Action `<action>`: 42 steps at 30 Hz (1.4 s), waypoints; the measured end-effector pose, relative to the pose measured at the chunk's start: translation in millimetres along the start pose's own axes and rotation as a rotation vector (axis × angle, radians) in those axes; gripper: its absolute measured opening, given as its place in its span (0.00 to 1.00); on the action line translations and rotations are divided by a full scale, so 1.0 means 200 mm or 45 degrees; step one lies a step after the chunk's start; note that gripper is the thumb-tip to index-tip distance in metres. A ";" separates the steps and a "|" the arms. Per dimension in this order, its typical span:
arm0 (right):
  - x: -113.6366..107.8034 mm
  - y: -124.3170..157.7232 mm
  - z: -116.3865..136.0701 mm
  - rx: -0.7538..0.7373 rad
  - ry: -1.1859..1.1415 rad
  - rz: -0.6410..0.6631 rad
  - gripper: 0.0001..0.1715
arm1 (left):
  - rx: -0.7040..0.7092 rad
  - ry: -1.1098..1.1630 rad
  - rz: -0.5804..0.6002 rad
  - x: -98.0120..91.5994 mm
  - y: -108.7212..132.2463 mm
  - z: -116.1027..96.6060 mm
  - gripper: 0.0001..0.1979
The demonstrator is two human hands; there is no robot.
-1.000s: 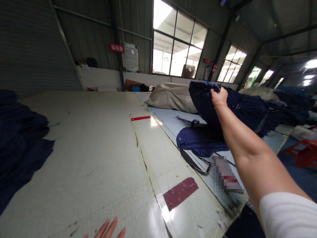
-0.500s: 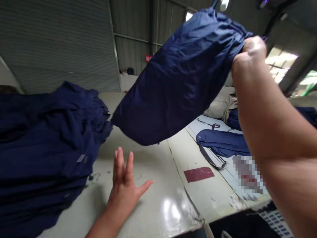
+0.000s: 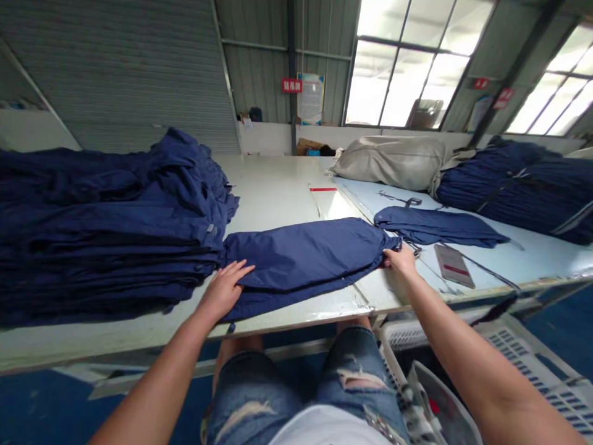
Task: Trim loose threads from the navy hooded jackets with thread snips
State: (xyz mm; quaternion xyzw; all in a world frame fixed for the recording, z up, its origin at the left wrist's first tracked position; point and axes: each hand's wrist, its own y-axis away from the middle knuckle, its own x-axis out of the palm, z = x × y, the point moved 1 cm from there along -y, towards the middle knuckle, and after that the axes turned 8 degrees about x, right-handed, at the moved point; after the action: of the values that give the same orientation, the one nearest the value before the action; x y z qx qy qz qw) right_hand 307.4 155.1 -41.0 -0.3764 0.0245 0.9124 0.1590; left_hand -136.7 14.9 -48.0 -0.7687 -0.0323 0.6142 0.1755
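Observation:
A long navy garment (image 3: 306,253), folded into a strip, lies flat across the table in front of me. At its left end my left hand (image 3: 225,290) rests on the cloth with fingers stretched out and nearly flat. My right hand (image 3: 399,262) pinches the gathered right end between thumb and fingers. Close to my left hand rises a tall stack of folded navy garments (image 3: 115,228), its edge touching the strip. To the right of my right hand lies another folded navy garment (image 3: 438,227), with dark cords by it.
A dark phone-like rectangle (image 3: 454,266) lies at the right on the pale table (image 3: 271,191). Farther back are a beige wrapped bundle (image 3: 393,161) and a tied navy bundle (image 3: 523,185). White plastic baskets (image 3: 523,358) stand below the table's right edge.
The garment, held up high by my right hand before, now lies on the table. My right hand has come down with it, and my left hand has moved onto its left end.

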 end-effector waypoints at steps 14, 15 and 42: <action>0.17 0.20 0.03 -0.569 0.527 0.303 0.17 | 0.051 0.075 0.065 0.01 0.00 0.01 0.21; 0.16 0.20 0.04 -0.560 0.567 0.312 0.16 | 0.045 0.072 0.071 0.00 0.00 0.01 0.24; -0.15 -0.49 0.98 -0.932 0.204 -0.462 0.24 | -0.167 -0.429 -0.472 -0.75 -0.98 -0.12 0.48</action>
State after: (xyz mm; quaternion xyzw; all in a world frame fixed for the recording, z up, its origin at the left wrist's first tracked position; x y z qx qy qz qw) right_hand 225.1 272.5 127.0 -0.4761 -0.3558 0.7859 0.1706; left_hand -117.5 153.9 157.1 -0.6461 -0.2412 0.6875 0.2272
